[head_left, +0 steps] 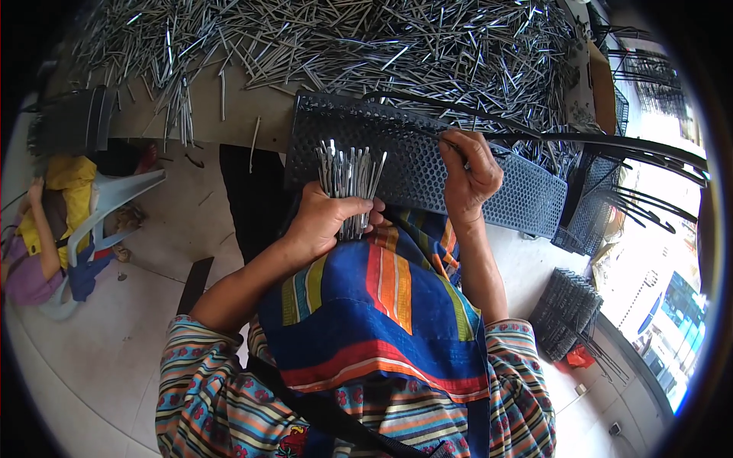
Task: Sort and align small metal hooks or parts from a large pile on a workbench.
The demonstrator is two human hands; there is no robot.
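Observation:
My left hand (324,217) is closed round an upright bundle of thin silvery metal sticks (350,177), whose tips stand up at uneven heights. In front of my body, a long black perforated plate (515,189) slants from the table edge down to the right. Over the plate's upper edge hovers my right hand (471,177), thumb and fingers pinched together. A thin dark piece seems to reach its fingertips, but I cannot make out what they hold. A striped blue, red and orange cloth (382,305) covers my lap below the bundle.
A large heap of loose metal sticks (450,46) spreads over the table (200,95). A long dark bar (611,141) runs out to the right. Stacked dark perforated pieces (565,313) stand on the right floor. Another person (50,229) sits on a pale plastic chair (114,202) at left.

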